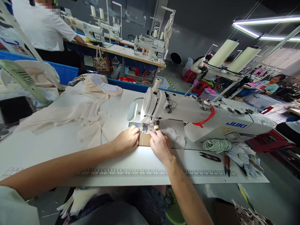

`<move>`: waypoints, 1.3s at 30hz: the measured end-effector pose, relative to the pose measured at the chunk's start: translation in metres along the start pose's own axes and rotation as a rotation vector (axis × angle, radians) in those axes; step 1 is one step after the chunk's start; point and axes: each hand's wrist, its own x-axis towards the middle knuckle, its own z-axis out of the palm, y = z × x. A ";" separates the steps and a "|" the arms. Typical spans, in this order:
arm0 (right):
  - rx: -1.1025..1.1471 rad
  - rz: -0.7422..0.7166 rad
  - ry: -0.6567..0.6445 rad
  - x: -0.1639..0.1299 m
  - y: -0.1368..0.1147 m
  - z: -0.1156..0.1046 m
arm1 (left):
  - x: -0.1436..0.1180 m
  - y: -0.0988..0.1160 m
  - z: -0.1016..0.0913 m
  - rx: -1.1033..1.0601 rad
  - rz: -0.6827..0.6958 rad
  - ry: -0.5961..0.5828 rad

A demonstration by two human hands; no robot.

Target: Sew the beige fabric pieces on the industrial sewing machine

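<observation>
We've got the left hand (127,139) and right hand (160,144) pressed flat, fingers down, on the tan piece (144,139) under the sewing machine (187,115) needle, mid tabletop (70,150). No stitching visible yet; cream fabric (79,109) waits at left.

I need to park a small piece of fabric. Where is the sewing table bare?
Bare top lies between the left hand and the printed ruler at the near edge, and left of that forearm, below the cream fabric pile. Right of the right hand it is crowded: white cord coil, thread snips, scraps.
</observation>
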 end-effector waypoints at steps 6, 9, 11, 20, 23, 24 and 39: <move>0.129 0.022 0.064 0.000 0.002 0.005 | 0.002 0.001 -0.004 0.006 -0.009 -0.014; 0.231 0.119 0.054 0.008 0.006 0.003 | 0.003 0.000 -0.006 -0.001 -0.005 -0.029; 0.272 0.194 0.016 0.018 0.010 0.001 | 0.004 -0.001 -0.007 -0.003 0.001 -0.043; 0.396 0.294 0.033 0.023 0.011 -0.004 | 0.003 -0.004 -0.004 -0.020 0.016 -0.044; 0.419 0.279 0.049 0.016 0.009 -0.002 | 0.005 -0.006 -0.003 -0.026 -0.002 -0.041; 0.435 0.273 0.046 0.015 0.009 -0.001 | 0.006 -0.006 -0.003 -0.028 -0.010 -0.042; 0.354 0.282 0.047 0.016 0.013 -0.004 | 0.012 -0.009 -0.008 -0.039 -0.041 -0.068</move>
